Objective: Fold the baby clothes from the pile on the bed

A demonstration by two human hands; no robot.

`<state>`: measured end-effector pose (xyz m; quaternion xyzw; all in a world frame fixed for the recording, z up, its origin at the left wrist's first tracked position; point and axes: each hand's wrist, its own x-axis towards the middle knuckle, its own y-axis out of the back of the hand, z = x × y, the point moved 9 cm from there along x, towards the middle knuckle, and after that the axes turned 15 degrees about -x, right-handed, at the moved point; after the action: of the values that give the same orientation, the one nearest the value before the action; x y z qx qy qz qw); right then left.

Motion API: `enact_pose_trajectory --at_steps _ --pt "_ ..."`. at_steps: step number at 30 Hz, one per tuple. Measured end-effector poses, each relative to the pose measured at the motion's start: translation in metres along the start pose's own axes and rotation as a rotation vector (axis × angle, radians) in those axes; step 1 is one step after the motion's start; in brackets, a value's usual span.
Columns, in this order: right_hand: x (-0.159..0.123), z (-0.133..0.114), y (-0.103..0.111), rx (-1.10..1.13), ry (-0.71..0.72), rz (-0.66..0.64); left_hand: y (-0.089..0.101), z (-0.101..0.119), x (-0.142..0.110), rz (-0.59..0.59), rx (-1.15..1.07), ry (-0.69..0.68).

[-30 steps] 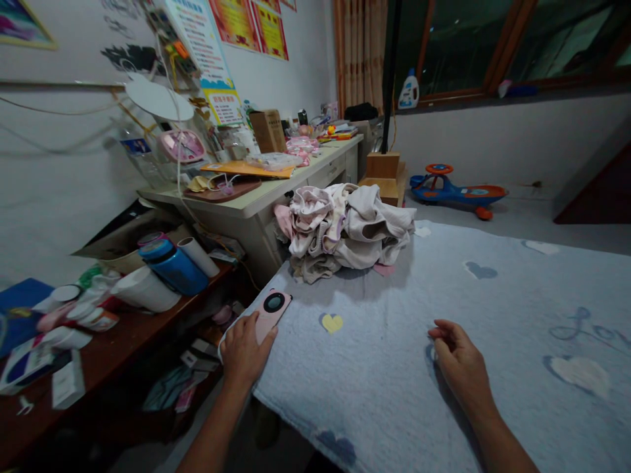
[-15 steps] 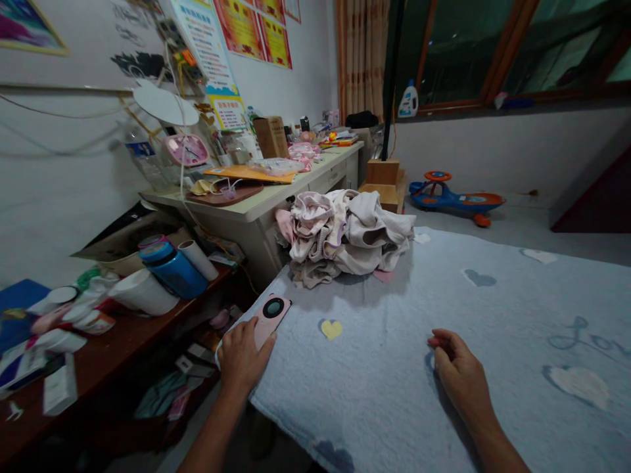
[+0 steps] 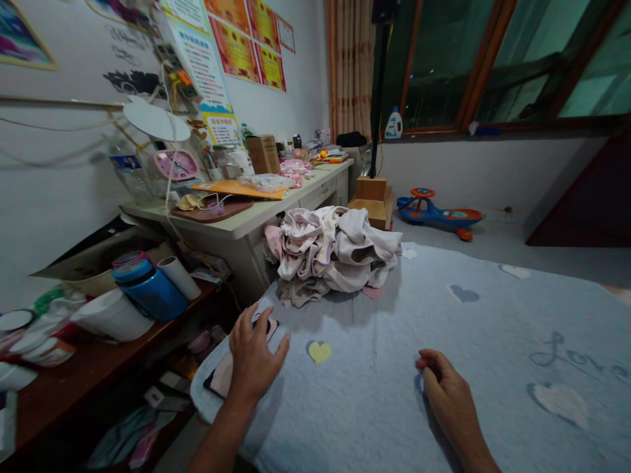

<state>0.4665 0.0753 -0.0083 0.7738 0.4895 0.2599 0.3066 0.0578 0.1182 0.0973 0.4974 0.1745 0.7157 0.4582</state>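
Note:
A pink phone (image 3: 224, 376) with a round black camera ring lies face down near the left edge of the light blue blanket (image 3: 365, 407). Over it is my left hand (image 3: 256, 355), fingers spread, covering its middle and part of the ring. Whether the palm touches the phone, I cannot tell. Farther right, my right hand (image 3: 444, 384) is low over the blanket. Its fingers are loosely curled together, and I see no object in them. Beyond the hands sits a crumpled heap of pale grey and pink clothes (image 3: 340, 253).
On the left, a low brown shelf (image 3: 113, 355) holds a blue jar (image 3: 152, 289), a paper roll and several tubs. A cluttered desk (image 3: 241, 223) runs along the wall behind the clothes. A blue and orange ride-on toy (image 3: 438, 213) stands on the floor beyond the blanket.
My left hand has loosened from the phone's side and spread above it. The phone now lies flatter and lower left. My view has shifted; my right hand keeps its curled pose.

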Motion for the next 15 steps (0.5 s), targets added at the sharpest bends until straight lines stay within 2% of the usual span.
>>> enact_pose_trajectory --at_steps 3,6,10,15 --pt "0.002 0.001 -0.002 -0.020 0.007 -0.022 -0.003 0.047 0.041 0.030 -0.128 -0.137" --pt "0.005 0.000 -0.004 -0.039 0.019 -0.049 -0.009 0.075 0.088 0.056 -0.211 -0.225" --pt "0.007 0.000 -0.004 -0.036 0.017 -0.071 -0.020 0.082 0.150 0.077 -0.261 -0.247" --pt "0.006 -0.002 -0.002 -0.021 0.024 -0.066 -0.037 0.067 0.199 -0.042 -0.290 -0.166"
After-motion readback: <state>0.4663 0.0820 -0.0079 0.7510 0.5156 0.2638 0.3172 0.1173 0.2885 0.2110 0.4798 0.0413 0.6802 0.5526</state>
